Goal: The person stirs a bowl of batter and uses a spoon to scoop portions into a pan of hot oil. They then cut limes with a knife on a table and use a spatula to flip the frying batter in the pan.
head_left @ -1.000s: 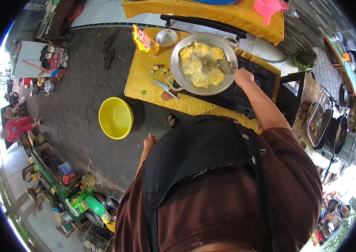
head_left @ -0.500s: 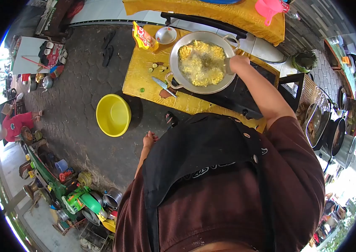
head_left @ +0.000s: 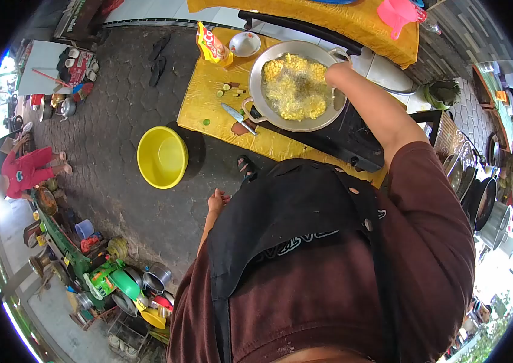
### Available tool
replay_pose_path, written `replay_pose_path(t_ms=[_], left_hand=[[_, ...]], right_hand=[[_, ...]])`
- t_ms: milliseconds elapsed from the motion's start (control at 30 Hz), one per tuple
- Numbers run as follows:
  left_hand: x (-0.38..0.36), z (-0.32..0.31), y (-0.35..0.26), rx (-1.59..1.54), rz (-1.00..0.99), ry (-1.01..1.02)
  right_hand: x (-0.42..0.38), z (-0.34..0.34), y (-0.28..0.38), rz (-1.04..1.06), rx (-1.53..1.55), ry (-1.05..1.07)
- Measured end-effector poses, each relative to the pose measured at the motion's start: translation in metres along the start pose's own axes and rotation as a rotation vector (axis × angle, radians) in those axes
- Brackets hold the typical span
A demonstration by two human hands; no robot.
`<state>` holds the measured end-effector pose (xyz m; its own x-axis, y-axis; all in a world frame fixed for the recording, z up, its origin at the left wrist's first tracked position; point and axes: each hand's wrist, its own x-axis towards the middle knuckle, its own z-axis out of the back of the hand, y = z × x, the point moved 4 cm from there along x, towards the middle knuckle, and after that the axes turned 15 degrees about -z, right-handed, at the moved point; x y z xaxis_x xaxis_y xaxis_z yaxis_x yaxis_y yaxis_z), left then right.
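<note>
At the right rim of the wok (head_left: 255,91), my right hand (head_left: 339,74) is closed around a metal spatula (head_left: 333,98), mostly hidden by the hand. Yellow fritters (head_left: 302,111) fry in bubbling oil inside the wok, which sits on a black stove (head_left: 353,142). My left hand (head_left: 218,198) hangs low beside the black apron (head_left: 281,212), fingers loosely apart, holding nothing. Left of the wok are a knife (head_left: 236,117), cut green citrus pieces (head_left: 226,87), a pouch of cooking oil (head_left: 213,48) and a small white bowl (head_left: 245,44).
A yellow basin (head_left: 163,158) stands on the dark paved floor, left of the table with its yellow cover (head_left: 195,109). A person in red (head_left: 26,172) is at far left. Pots and dishes (head_left: 126,284) crowd the lower left. Pans (head_left: 483,199) hang at right. A pink dipper (head_left: 393,15) lies at the back.
My right hand has moved slightly up along the wok's right rim, and less of the spatula shows. The view has shifted a little. My left hand still hangs at my side.
</note>
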<state>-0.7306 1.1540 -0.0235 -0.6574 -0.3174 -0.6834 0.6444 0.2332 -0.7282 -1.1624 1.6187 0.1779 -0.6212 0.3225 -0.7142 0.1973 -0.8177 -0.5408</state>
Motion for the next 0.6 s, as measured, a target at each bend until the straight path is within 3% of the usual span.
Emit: replay_pose_path(t_ms=[133,200,300,433,533,600], left_hand=[[-0.012,0.0,-0.002,0.19,0.094,-0.027],[-0.018,-0.005,-0.014,0.425,-0.085,0.021],[-0.012,-0.002,0.0,0.209,0.081,-0.036],[-0.034,-0.021,-0.032,0.171,-0.039,-0.079],[-0.058,-0.042,-0.076,0.337,-0.038,-0.125],[-0.062,-0.05,-0.092,0.463,0.0,-0.069]], right_hand=[[-0.045,0.006,-0.003,0.017,0.098,-0.083],[0.0,-0.015,0.013,-0.003,0.045,-0.09],[0.005,-0.007,0.013,-0.035,-0.017,-0.021],[-0.008,0.002,0.005,0.026,-0.096,-0.074],[-0.002,-0.013,0.006,-0.06,-0.095,-0.033],[0.002,-0.021,0.014,0.044,-0.045,-0.091]])
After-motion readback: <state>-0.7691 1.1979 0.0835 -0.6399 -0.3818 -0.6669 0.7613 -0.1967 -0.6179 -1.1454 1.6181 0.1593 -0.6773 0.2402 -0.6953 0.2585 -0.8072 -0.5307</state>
